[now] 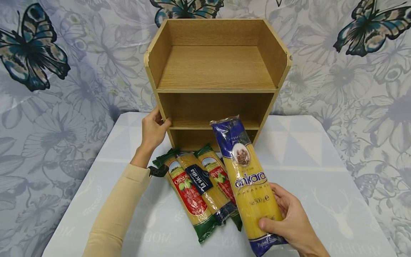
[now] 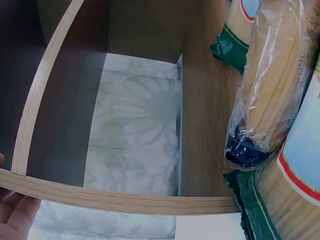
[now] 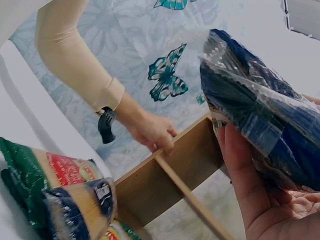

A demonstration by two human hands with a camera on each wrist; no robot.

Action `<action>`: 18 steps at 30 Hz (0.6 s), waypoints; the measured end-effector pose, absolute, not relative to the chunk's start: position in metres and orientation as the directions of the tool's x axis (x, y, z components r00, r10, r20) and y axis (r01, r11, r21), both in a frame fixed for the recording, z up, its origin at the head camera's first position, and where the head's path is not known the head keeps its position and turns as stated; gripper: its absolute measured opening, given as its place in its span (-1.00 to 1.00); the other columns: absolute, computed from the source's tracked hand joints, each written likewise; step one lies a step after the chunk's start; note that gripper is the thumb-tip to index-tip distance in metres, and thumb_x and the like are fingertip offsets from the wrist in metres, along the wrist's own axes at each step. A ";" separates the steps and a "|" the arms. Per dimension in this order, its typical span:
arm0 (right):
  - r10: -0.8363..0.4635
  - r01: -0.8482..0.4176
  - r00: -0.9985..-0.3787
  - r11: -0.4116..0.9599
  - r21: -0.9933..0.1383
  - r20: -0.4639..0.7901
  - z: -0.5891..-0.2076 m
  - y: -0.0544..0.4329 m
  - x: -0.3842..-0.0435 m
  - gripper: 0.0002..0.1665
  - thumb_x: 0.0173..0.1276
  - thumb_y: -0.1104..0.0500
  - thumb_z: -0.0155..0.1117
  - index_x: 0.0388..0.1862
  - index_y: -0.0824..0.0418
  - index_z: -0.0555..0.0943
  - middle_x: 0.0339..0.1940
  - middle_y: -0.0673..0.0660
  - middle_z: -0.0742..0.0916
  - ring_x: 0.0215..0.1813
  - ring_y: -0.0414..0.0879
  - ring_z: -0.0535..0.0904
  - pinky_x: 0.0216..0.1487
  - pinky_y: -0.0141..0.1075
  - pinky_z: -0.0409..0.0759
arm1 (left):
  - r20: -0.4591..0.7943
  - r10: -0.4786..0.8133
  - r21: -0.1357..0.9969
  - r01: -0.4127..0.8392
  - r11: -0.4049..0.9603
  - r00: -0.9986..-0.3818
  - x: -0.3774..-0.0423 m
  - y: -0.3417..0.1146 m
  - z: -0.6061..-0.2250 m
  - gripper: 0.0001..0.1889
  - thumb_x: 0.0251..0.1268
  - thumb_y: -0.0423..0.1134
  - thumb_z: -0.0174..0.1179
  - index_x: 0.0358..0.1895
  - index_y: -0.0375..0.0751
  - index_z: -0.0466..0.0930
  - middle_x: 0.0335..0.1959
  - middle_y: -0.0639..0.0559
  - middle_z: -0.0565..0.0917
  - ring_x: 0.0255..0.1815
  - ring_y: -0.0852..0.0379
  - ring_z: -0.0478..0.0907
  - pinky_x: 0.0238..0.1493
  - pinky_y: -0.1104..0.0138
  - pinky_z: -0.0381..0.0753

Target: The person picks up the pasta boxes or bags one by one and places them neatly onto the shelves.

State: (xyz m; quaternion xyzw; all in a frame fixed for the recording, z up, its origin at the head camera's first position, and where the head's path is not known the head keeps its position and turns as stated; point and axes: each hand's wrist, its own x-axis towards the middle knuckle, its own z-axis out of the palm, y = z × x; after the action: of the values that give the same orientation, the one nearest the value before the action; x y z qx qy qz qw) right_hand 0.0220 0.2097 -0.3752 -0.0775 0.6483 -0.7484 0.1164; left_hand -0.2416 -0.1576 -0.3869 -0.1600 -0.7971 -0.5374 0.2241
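Note:
A wooden shelf unit (image 1: pixel 218 67) with an open upper tier and lower compartments stands on the table. My left hand (image 1: pixel 155 130) grips the front edge of its left side panel, near the middle shelf board. In my right hand (image 1: pixel 290 217) is a yellow and blue spaghetti packet (image 1: pixel 248 178) marked "ankara", held near its lower end and tilted in front of the shelf. To its left, an "Oliva" spaghetti packet (image 1: pixel 187 192), a "la sicilia"-style dark-labelled packet (image 1: pixel 207 182) and another red-labelled packet (image 1: pixel 219 175) lie overlapping before the bottom compartment.
The white patterned table (image 1: pixel 321 200) extends on both sides of the shelf unit. Behind it hangs a floral backdrop (image 1: pixel 346 92) with butterflies. A black wrist strap (image 1: pixel 158 171) is on the left wrist.

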 end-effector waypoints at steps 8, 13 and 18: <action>-0.249 -0.050 -0.965 -0.136 -0.989 0.083 -0.362 0.217 0.019 -0.28 0.34 0.37 0.39 0.44 0.34 0.36 0.06 0.39 0.70 -0.09 0.19 0.73 -0.14 -0.05 0.77 | 0.532 0.014 0.783 0.498 0.373 -0.847 -0.241 -0.157 -0.386 -0.47 0.31 -0.52 0.24 0.37 -0.24 0.53 0.09 -0.23 0.71 0.06 -0.10 0.70 0.03 0.08 0.70; -0.241 -0.137 -0.955 -0.150 -0.979 0.171 -0.352 0.219 0.013 -0.24 0.33 0.42 0.38 0.47 0.37 0.33 0.04 0.37 0.71 -0.12 0.16 0.75 -0.19 -0.06 0.78 | 0.531 0.018 0.781 0.497 0.379 -0.847 -0.241 -0.157 -0.386 -0.47 0.31 -0.51 0.25 0.37 -0.24 0.53 0.10 -0.21 0.71 0.05 -0.07 0.71 0.02 0.12 0.71; -0.230 -0.160 -0.954 -0.147 -0.976 0.191 -0.341 0.219 0.008 -0.23 0.31 0.44 0.38 0.46 0.41 0.32 0.01 0.39 0.71 -0.15 0.16 0.75 -0.21 -0.05 0.78 | 0.522 0.023 0.787 0.492 0.373 -0.852 -0.241 -0.158 -0.386 -0.47 0.31 -0.52 0.25 0.36 -0.24 0.54 0.08 -0.21 0.72 0.04 -0.06 0.71 0.00 0.15 0.72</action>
State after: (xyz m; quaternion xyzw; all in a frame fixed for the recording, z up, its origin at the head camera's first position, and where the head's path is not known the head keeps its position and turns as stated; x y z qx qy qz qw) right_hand 0.0083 0.2185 -0.3411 -0.1495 0.6525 -0.7425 0.0238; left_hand -0.2412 -0.1578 -0.3859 -0.1612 -0.7991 -0.5364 0.2187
